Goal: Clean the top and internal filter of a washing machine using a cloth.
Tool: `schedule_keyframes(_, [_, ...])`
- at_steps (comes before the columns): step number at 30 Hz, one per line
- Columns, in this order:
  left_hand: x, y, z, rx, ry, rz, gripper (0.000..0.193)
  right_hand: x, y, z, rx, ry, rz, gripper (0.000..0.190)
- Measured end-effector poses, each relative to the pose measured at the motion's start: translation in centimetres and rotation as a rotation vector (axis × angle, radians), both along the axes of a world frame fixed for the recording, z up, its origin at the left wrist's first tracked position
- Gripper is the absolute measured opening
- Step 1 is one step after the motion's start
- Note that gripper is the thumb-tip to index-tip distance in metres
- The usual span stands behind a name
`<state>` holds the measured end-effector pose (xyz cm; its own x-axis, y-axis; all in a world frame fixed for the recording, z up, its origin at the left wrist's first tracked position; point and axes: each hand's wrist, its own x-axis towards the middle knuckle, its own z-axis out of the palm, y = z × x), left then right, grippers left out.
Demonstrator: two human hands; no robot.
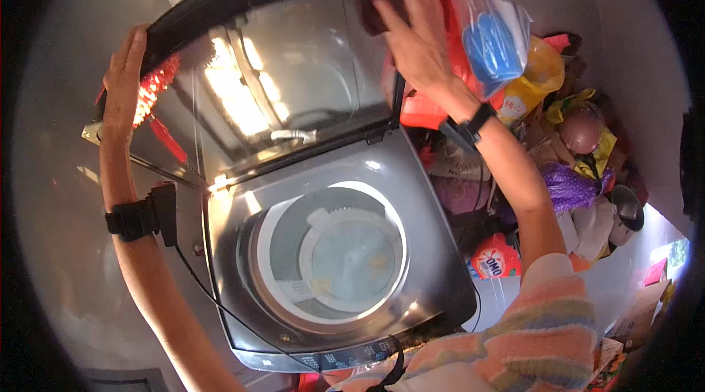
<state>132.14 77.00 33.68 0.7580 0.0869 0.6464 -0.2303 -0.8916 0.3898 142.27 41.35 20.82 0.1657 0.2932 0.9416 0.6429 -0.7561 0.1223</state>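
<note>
A grey top-loading washing machine (440, 260) stands before me with its dark-framed glass lid (314, 56) raised. My left hand (122, 80) grips the lid's frame at the upper left corner. Near the lid's upper right corner, my right hand (421, 42) presses a dark cloth (370, 10) against the glass; hand and cloth are slightly blurred. Below the lid, the round opening shows the pale tub (352, 248), with yellowish patches at its bottom. Bright window light reflects in the glass.
To the right hang a red plastic bag (424, 111) and a clear bag holding a blue item (493, 50). Beyond are a yellow bag (537, 72), purple mesh (573, 185) and an OMO detergent pack (494, 260). A thin black cable (237, 317) crosses the machine's front left. Red tinsel (157, 86) shows beside my left hand.
</note>
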Motion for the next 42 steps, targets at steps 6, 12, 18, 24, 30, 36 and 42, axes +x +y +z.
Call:
schedule_keyframes(6, [0.5,0.6,-0.1,0.125,-0.110,-0.009,0.042,2.8,1.6,-6.9,-0.208,0.035,0.047,0.035])
schedule_keyframes(12, [0.4,1.1,-0.7,-0.091,-0.032,-0.085,0.047,2.0,-0.2,-13.5,-0.642,0.255,0.081,0.035])
schedule_keyframes(18, [0.5,1.4,-1.2,-0.029,-0.118,-0.133,0.045,1.9,-3.5,-18.3,-0.957,0.295,0.053,0.040])
schedule_keyframes(24, [-4.3,-4.0,0.0,0.156,0.037,0.085,0.056,-1.0,3.0,-15.7,-0.661,0.463,0.423,0.022])
schedule_keyframes(30, [-2.4,-1.9,-1.4,0.056,-0.034,0.023,0.065,-5.0,21.9,-13.4,-0.469,0.143,0.837,0.023])
schedule_keyframes(36, [-5.4,-5.1,-1.8,0.150,-0.092,0.146,0.072,-9.0,34.6,-17.5,-0.377,0.022,0.863,0.022])
schedule_keyframes(42, [-3.8,-3.4,-2.9,-0.021,-0.153,-0.131,0.074,-5.8,35.0,-22.3,-0.416,0.192,0.761,0.029])
